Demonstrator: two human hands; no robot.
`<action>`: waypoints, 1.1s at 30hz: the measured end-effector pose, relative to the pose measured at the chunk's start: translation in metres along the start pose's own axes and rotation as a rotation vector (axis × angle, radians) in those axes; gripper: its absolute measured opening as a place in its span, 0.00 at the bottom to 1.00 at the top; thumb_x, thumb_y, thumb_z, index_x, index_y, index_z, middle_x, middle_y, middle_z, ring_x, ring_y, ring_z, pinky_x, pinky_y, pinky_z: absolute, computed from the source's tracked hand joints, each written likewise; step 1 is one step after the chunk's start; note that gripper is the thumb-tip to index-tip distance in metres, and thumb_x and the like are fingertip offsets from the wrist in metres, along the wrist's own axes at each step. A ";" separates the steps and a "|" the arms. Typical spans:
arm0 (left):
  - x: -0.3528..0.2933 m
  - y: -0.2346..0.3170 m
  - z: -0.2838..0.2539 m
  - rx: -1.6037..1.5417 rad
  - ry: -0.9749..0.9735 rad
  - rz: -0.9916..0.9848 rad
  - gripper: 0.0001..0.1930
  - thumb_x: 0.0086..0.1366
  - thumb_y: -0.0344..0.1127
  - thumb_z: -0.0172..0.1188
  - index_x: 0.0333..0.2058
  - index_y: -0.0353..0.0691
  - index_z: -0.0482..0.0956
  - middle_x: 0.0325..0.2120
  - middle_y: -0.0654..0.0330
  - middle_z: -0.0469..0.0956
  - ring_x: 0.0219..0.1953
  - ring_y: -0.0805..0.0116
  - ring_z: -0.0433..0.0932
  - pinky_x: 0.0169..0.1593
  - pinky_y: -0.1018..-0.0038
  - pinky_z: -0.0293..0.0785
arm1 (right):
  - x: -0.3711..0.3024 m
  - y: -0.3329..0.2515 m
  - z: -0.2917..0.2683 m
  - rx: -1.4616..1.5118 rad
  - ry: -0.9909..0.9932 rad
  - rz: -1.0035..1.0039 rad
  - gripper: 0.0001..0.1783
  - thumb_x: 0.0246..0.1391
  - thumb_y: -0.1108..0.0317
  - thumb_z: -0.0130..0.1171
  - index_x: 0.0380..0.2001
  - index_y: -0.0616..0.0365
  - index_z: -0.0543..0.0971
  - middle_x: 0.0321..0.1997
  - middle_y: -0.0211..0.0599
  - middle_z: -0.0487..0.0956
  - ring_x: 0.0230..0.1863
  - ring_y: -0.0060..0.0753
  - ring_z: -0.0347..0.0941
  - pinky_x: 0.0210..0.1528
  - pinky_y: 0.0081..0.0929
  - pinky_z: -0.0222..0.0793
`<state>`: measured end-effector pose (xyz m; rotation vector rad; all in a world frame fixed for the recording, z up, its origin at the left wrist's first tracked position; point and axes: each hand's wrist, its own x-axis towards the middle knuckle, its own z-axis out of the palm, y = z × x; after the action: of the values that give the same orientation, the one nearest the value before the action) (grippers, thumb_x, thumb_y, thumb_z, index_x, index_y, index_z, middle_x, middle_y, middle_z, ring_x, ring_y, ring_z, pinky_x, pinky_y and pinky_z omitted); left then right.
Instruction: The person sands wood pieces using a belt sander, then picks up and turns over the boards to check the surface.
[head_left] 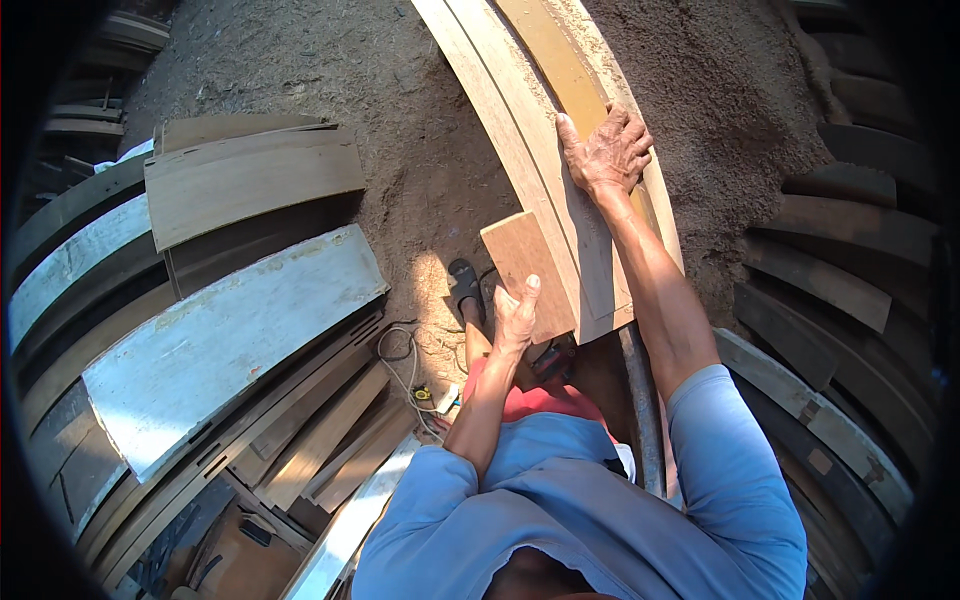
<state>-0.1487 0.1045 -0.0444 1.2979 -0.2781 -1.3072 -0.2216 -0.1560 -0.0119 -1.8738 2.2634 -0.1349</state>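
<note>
My left hand grips a short reddish-brown wooden board by its near left edge, thumb on top. This board is tilted beside the left edge of a long stack of pale planks; whether the two touch I cannot tell. On the stack rests my right hand, palm down, thumb and fingers apart across a yellowish-brown plank. Part of that plank is hidden under the right hand and forearm.
Stacked boards stand to the left, including a whitish panel and a light brown panel. More dark planks line the right. Sawdust covers the ground. A cable and a small yellow item lie near my sandalled foot.
</note>
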 end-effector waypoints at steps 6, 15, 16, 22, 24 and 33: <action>0.042 0.020 -0.004 0.044 -0.001 -0.032 0.30 0.65 0.46 0.69 0.56 0.28 0.74 0.49 0.54 0.80 0.48 0.67 0.77 0.55 0.68 0.71 | -0.002 -0.004 -0.004 0.008 -0.014 0.000 0.49 0.52 0.26 0.56 0.64 0.50 0.58 0.62 0.54 0.59 0.65 0.56 0.53 0.65 0.61 0.48; 0.076 0.042 -0.002 0.028 -0.007 0.012 0.30 0.66 0.45 0.69 0.57 0.28 0.72 0.48 0.54 0.80 0.47 0.66 0.78 0.53 0.67 0.74 | -0.005 -0.002 0.000 0.014 0.026 -0.019 0.50 0.51 0.25 0.56 0.64 0.50 0.60 0.63 0.54 0.59 0.65 0.57 0.53 0.65 0.62 0.49; 0.079 0.043 -0.002 0.033 -0.009 0.024 0.31 0.66 0.45 0.69 0.58 0.27 0.71 0.49 0.54 0.79 0.47 0.66 0.78 0.54 0.67 0.74 | -0.003 -0.003 0.000 0.016 0.030 -0.019 0.50 0.51 0.25 0.56 0.64 0.51 0.60 0.63 0.54 0.59 0.65 0.57 0.53 0.65 0.61 0.49; 0.071 0.051 -0.017 -0.292 -0.120 -0.209 0.28 0.68 0.50 0.63 0.56 0.34 0.73 0.52 0.53 0.77 0.58 0.62 0.74 0.64 0.60 0.67 | -0.002 -0.002 -0.008 0.011 0.006 -0.009 0.49 0.52 0.26 0.56 0.63 0.52 0.61 0.63 0.55 0.60 0.65 0.57 0.54 0.66 0.60 0.49; 0.070 0.045 -0.028 -0.386 -0.122 -0.228 0.24 0.71 0.55 0.56 0.52 0.40 0.74 0.54 0.50 0.75 0.60 0.55 0.72 0.65 0.55 0.66 | -0.002 -0.003 -0.008 0.037 0.001 -0.009 0.48 0.52 0.27 0.57 0.62 0.52 0.61 0.62 0.54 0.59 0.64 0.55 0.53 0.66 0.60 0.49; 0.096 0.032 -0.037 -0.353 0.240 -0.279 0.36 0.73 0.67 0.37 0.60 0.40 0.67 0.56 0.51 0.74 0.52 0.58 0.76 0.57 0.59 0.73 | -0.002 -0.005 -0.009 0.062 -0.032 0.015 0.49 0.51 0.27 0.58 0.63 0.51 0.60 0.62 0.51 0.59 0.65 0.54 0.53 0.67 0.59 0.48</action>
<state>-0.0705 0.0381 -0.0782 1.2001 0.3006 -1.3425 -0.2180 -0.1552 -0.0024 -1.8145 2.2262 -0.1691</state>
